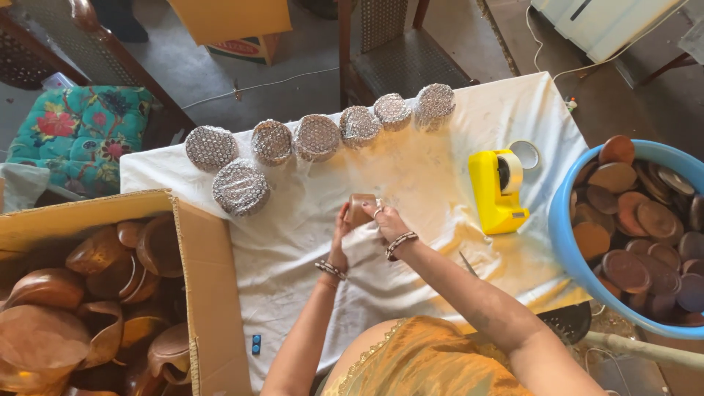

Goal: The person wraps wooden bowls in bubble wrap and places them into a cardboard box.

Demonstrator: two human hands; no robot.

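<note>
Plainly, a small brown clay cup [360, 208] is held up between both hands above the cloth-covered surface [411, 183]. The left hand [342, 233] is closed on its near side, and the right hand [387, 220] is curled over its far side, fingers [377, 213] pinched on the wrap or rim; which of the two cannot be told. The cup is judged light, stiff and brittle, best gripped around its wall. Beyond the fingers, bubble-wrapped bundles [315, 137] are lined up. A yellow tape dispenser [499, 189] and a blue tub [568, 242] stand to their right, a cardboard box [213, 293] to their left. Bare cloth is left just below the fingers.
</note>
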